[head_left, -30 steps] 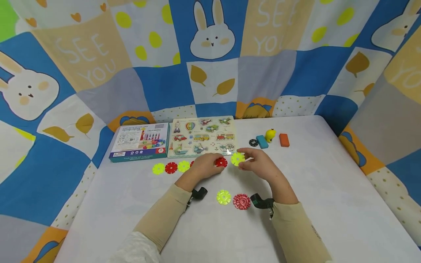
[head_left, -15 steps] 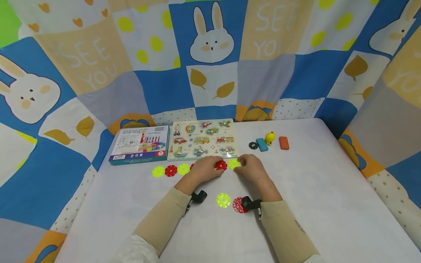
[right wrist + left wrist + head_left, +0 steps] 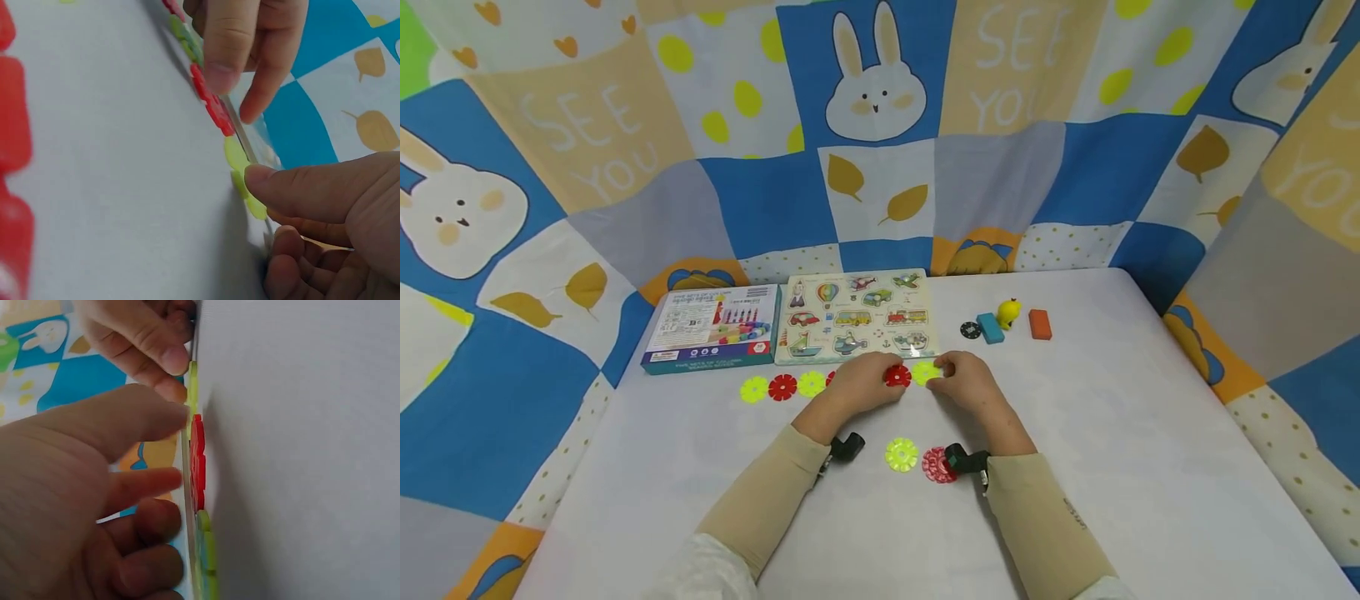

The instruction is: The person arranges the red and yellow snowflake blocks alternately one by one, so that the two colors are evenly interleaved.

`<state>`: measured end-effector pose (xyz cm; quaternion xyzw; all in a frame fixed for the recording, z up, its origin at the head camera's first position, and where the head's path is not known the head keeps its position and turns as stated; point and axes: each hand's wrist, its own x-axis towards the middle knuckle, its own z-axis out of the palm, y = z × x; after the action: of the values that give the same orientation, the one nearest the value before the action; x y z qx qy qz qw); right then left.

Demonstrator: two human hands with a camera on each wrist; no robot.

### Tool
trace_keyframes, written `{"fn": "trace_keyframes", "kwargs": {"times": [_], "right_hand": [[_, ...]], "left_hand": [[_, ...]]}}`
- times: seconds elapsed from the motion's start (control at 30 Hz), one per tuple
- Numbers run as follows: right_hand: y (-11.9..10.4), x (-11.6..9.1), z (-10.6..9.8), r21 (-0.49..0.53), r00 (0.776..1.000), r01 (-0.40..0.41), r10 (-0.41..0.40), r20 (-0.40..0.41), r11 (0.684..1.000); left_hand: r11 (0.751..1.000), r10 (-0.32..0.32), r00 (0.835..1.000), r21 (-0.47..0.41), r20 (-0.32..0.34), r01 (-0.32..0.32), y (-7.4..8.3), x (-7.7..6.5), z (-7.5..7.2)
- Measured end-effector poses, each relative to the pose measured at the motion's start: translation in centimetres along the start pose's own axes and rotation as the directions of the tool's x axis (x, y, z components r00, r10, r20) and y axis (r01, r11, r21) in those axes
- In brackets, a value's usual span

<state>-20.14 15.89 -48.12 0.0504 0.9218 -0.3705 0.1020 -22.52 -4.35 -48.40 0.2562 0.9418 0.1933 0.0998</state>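
My left hand [image 3: 857, 385] holds a red plastic snowflake disc [image 3: 897, 376] between thumb and index finger at the right part of a row of discs. Just right of it my right hand [image 3: 973, 387] pinches a yellow-green snowflake disc [image 3: 925, 372] at its edges, thumb [image 3: 265, 181] on the near side. The two discs lie edge to edge on the table. Leftward the row alternates colours, from a yellow-green end disc [image 3: 754, 389] and a red disc [image 3: 782, 387] to pieces partly hidden by my left hand. Another yellow-green disc [image 3: 206, 550] shows there in the left wrist view.
Closer to me lie a yellow-green disc [image 3: 901, 455] and a red disc [image 3: 936, 465], partly covered by the right wrist camera. Behind the row are a box [image 3: 711, 329] and a picture puzzle board [image 3: 857, 317]. Blue [image 3: 990, 328] and orange blocks [image 3: 1040, 324], a yellow toy [image 3: 1008, 313] and a black disc [image 3: 970, 330] sit back right.
My right hand has moved left and down, bringing the yellow-green disc from above the table to beside the red one. The left hand has stayed at the red disc.
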Motion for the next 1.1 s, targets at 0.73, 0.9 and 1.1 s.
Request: {"fn": "trace_keyframes", "kwargs": {"times": [0.73,0.9,1.1], "right_hand": [[0.7,-3.0,-2.5,0.013,0.995,-0.019,0.017,0.103,1.000],[1.1,-6.6,-1.5,0.056,0.992,0.055,-0.060,0.107,0.997],[1.3,-10.2,-0.2,0.016,0.976,0.144,-0.144,0.161,0.990]], "left_hand": [[0.999,0.030,0.999,-0.045,0.031,-0.029,2.3,2.5,1.6],[0.999,0.029,0.999,-0.040,0.044,-0.027,2.2,2.5,1.4],[0.999,0.040,0.999,-0.016,0.035,-0.039,2.1,2.7,1.0]]}}
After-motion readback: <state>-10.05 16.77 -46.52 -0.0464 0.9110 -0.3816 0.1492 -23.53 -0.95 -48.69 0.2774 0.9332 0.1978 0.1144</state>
